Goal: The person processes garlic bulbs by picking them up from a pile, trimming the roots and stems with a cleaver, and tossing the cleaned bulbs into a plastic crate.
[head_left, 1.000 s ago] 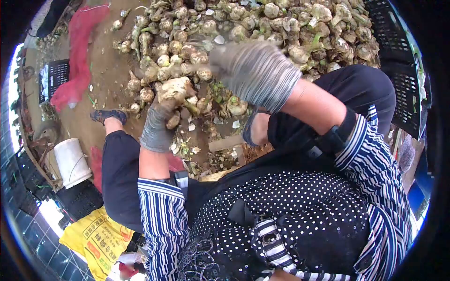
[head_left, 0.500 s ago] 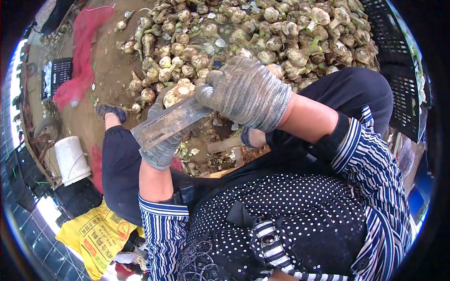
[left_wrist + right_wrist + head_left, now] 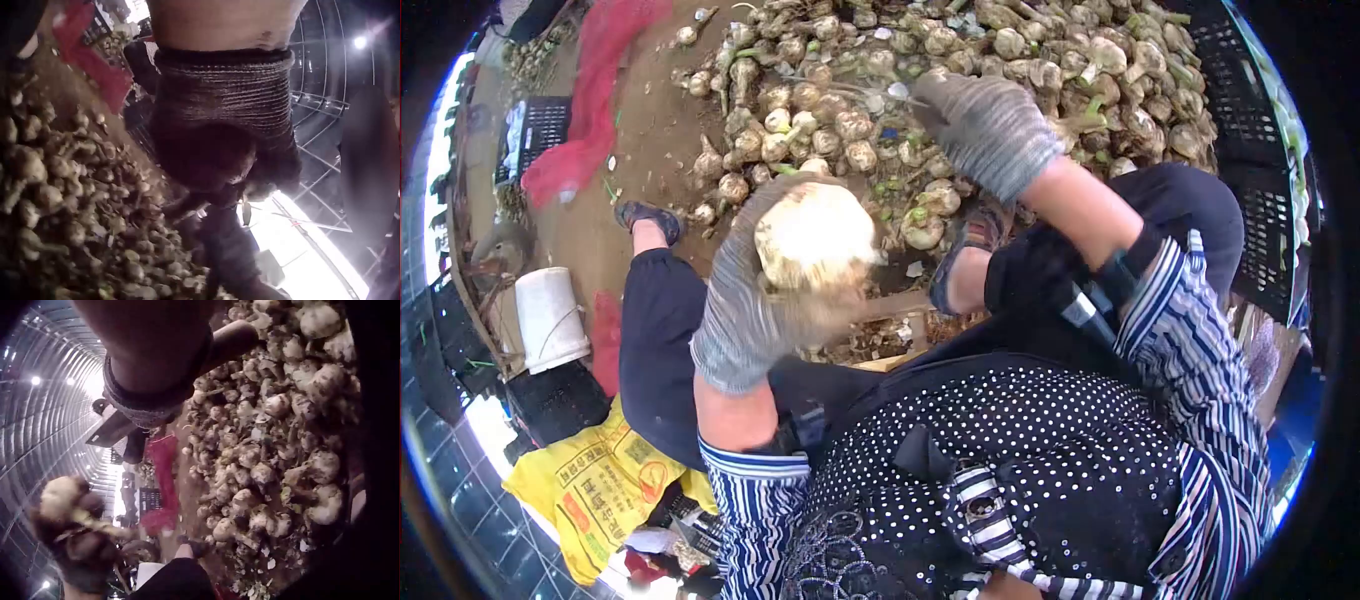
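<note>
My gloved left hand (image 3: 740,300) holds a large pale bulb (image 3: 815,235), its broad cream side turned up toward the head camera. The lower part of the bulb is blurred. In the right wrist view the same bulb (image 3: 62,497) shows with a stalk sticking out past the fingers. My gloved right hand (image 3: 990,130) is raised away from the bulb, up and to the right. It grips a knife, whose wooden handle (image 3: 234,344) juts out behind the hand and whose wide flat blade (image 3: 115,428) points out in front. In the head view the knife is hardly visible.
A big heap of soil-stained bulbs (image 3: 1040,75) spreads over the ground ahead. Black plastic crates (image 3: 1250,170) stand at the right. Off to the left are red netting (image 3: 590,110), a white bucket (image 3: 550,320) and a yellow sack (image 3: 605,490). Peelings lie between the feet.
Half a second ago the blade lay across the front of the bulb; now the right hand has drawn away up and right. The left hand has raised and tilted the bulb toward the head camera.
</note>
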`<state>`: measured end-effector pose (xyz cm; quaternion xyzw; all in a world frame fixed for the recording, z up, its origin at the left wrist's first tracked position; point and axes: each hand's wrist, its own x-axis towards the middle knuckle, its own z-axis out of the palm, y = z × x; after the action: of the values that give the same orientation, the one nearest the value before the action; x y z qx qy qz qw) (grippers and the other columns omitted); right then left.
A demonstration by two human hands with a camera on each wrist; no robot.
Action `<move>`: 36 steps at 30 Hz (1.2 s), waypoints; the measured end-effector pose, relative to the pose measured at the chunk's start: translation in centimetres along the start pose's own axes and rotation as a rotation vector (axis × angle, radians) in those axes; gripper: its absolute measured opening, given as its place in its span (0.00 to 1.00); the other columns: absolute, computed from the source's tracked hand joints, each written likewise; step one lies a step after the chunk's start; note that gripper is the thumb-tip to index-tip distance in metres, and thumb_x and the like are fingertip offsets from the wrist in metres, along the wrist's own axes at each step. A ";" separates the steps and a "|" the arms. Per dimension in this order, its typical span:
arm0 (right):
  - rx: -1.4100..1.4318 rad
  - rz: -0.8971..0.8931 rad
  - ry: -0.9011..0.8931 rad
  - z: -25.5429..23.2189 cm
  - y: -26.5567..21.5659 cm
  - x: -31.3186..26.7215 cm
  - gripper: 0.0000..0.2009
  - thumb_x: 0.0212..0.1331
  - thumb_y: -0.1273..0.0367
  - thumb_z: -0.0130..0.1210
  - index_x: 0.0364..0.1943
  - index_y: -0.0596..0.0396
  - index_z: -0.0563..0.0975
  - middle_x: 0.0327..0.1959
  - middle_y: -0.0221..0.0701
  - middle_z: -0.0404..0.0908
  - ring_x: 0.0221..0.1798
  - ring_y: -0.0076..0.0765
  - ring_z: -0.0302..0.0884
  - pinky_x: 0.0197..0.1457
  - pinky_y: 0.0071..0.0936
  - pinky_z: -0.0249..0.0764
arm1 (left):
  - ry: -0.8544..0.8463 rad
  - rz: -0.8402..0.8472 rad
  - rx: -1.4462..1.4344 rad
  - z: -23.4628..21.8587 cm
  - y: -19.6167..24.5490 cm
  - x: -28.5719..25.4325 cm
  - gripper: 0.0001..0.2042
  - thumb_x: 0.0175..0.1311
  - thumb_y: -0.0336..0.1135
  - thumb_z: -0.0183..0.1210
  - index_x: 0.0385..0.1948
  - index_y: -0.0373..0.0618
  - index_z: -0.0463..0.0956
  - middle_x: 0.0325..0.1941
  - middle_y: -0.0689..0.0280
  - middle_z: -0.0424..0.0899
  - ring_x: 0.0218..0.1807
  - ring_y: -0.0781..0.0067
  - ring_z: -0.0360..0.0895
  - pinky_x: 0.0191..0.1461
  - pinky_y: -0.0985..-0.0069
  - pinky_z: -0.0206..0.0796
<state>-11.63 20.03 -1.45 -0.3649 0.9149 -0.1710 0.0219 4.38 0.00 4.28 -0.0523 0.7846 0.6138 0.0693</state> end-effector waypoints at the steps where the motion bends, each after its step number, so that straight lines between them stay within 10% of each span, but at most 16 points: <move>1: 0.021 -0.006 0.031 -1.0 -0.7 -0.4 0.07 0.55 0.64 0.52 0.34 0.51 0.74 0.27 0.41 0.78 0.30 0.48 0.78 0.32 0.40 0.73 | 0.070 0.019 -0.213 0.3 -0.1 0.3 0.35 0.38 0.27 0.68 0.55 0.39 0.62 0.47 0.61 0.77 0.49 0.72 0.75 0.52 0.75 0.70; 4: 0.140 0.120 0.002 -1.9 -2.1 -0.8 0.11 0.54 0.62 0.52 0.35 0.52 0.74 0.28 0.42 0.78 0.33 0.51 0.77 0.35 0.42 0.73 | 0.045 -0.212 -0.591 -1.1 -2.8 0.4 0.31 0.44 0.28 0.66 0.54 0.40 0.63 0.48 0.60 0.76 0.48 0.70 0.76 0.52 0.74 0.70; 7: 0.370 0.293 -0.065 -1.8 -2.3 -0.3 0.13 0.55 0.60 0.50 0.38 0.52 0.74 0.29 0.45 0.78 0.34 0.54 0.77 0.37 0.45 0.72 | 0.299 -0.099 -0.060 -1.9 -6.1 0.8 0.26 0.50 0.29 0.62 0.53 0.42 0.65 0.45 0.61 0.77 0.45 0.70 0.77 0.47 0.74 0.73; 9: 0.563 0.259 -0.046 -0.3 -2.5 -0.3 0.13 0.56 0.60 0.50 0.40 0.51 0.73 0.28 0.45 0.78 0.33 0.53 0.77 0.37 0.44 0.72 | 0.351 -0.204 -0.712 -1.3 -4.3 1.3 0.23 0.51 0.28 0.61 0.52 0.43 0.66 0.41 0.62 0.78 0.36 0.73 0.79 0.36 0.78 0.75; 11: 0.639 0.318 -0.024 -2.1 -4.3 -0.8 0.10 0.54 0.66 0.55 0.38 0.55 0.74 0.26 0.33 0.77 0.30 0.27 0.73 0.34 0.28 0.71 | 0.370 -0.106 -0.670 1.1 -1.4 1.3 0.22 0.52 0.27 0.60 0.50 0.43 0.67 0.35 0.63 0.77 0.27 0.75 0.77 0.24 0.80 0.72; 12: 0.731 0.328 -0.045 -2.5 -4.8 -0.8 0.10 0.54 0.66 0.54 0.37 0.55 0.74 0.26 0.33 0.77 0.30 0.27 0.74 0.34 0.27 0.70 | 0.445 -0.112 -0.611 1.8 -0.6 1.7 0.21 0.52 0.26 0.59 0.49 0.43 0.67 0.33 0.64 0.77 0.25 0.75 0.76 0.22 0.81 0.70; 13: 0.726 0.235 0.074 -1.9 -4.9 -0.9 0.11 0.56 0.62 0.50 0.33 0.55 0.72 0.24 0.43 0.76 0.30 0.53 0.76 0.34 0.45 0.71 | 0.520 -0.115 -0.550 2.2 -0.2 2.1 0.19 0.53 0.26 0.58 0.49 0.43 0.67 0.31 0.64 0.77 0.22 0.75 0.75 0.20 0.81 0.69; 17: 0.638 0.191 0.073 -2.4 -5.5 -1.3 0.11 0.56 0.62 0.49 0.35 0.55 0.73 0.28 0.45 0.77 0.33 0.53 0.76 0.36 0.45 0.71 | 0.372 0.161 -0.747 3.4 -0.1 2.1 0.19 0.56 0.27 0.57 0.49 0.42 0.65 0.30 0.61 0.76 0.19 0.74 0.72 0.17 0.82 0.63; 21: 0.454 0.034 -0.211 1.1 -3.3 -1.4 0.15 0.55 0.63 0.46 0.44 0.57 0.71 0.34 0.45 0.78 0.37 0.55 0.77 0.41 0.46 0.72 | 0.548 0.040 -0.885 0.8 0.9 0.8 0.16 0.60 0.35 0.57 0.48 0.41 0.68 0.37 0.66 0.78 0.27 0.81 0.74 0.23 0.86 0.67; 25: 0.280 0.297 0.009 -2.1 -0.5 0.5 0.12 0.54 0.68 0.47 0.41 0.58 0.73 0.31 0.45 0.79 0.33 0.50 0.78 0.36 0.41 0.74 | 0.367 -0.288 -0.741 0.3 -2.1 3.1 0.20 0.58 0.34 0.59 0.51 0.40 0.67 0.45 0.65 0.78 0.27 0.82 0.74 0.22 0.87 0.68; 27: 0.899 0.592 0.176 -4.5 1.0 -0.5 0.15 0.53 0.62 0.58 0.43 0.54 0.76 0.19 0.26 0.73 0.19 0.22 0.68 0.21 0.19 0.65 | 0.362 -0.515 -0.436 3.1 -3.1 6.1 0.26 0.51 0.42 0.64 0.50 0.40 0.69 0.42 0.65 0.78 0.27 0.80 0.73 0.20 0.85 0.65; 31: 1.170 0.564 0.367 -9.1 0.7 -1.9 0.09 0.55 0.67 0.56 0.36 0.56 0.75 0.22 0.26 0.75 0.19 0.20 0.69 0.19 0.20 0.63 | -0.294 -0.231 -0.441 7.7 -2.0 10.4 0.32 0.54 0.45 0.61 0.60 0.46 0.57 0.47 0.64 0.75 0.25 0.79 0.75 0.18 0.84 0.62; 33: 1.246 0.377 0.409 -8.5 2.1 -2.2 0.08 0.53 0.69 0.59 0.33 0.57 0.75 0.18 0.26 0.74 0.16 0.20 0.67 0.15 0.19 0.61 | -0.099 -0.482 -0.387 7.7 -0.7 10.7 0.28 0.50 0.33 0.64 0.55 0.41 0.64 0.47 0.56 0.77 0.25 0.74 0.78 0.21 0.81 0.70; 36: 1.321 0.505 0.423 -8.5 2.6 -2.7 0.08 0.53 0.69 0.59 0.32 0.58 0.75 0.16 0.26 0.72 0.15 0.20 0.67 0.15 0.19 0.61 | 0.199 -0.449 -0.028 3.5 -11.1 10.4 0.29 0.48 0.30 0.63 0.56 0.41 0.64 0.50 0.51 0.75 0.35 0.65 0.80 0.31 0.75 0.73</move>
<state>-12.72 26.15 5.46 -0.0132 0.6619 -0.7429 0.0988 -3.89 0.80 -8.98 -0.2866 0.7478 0.5855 0.1258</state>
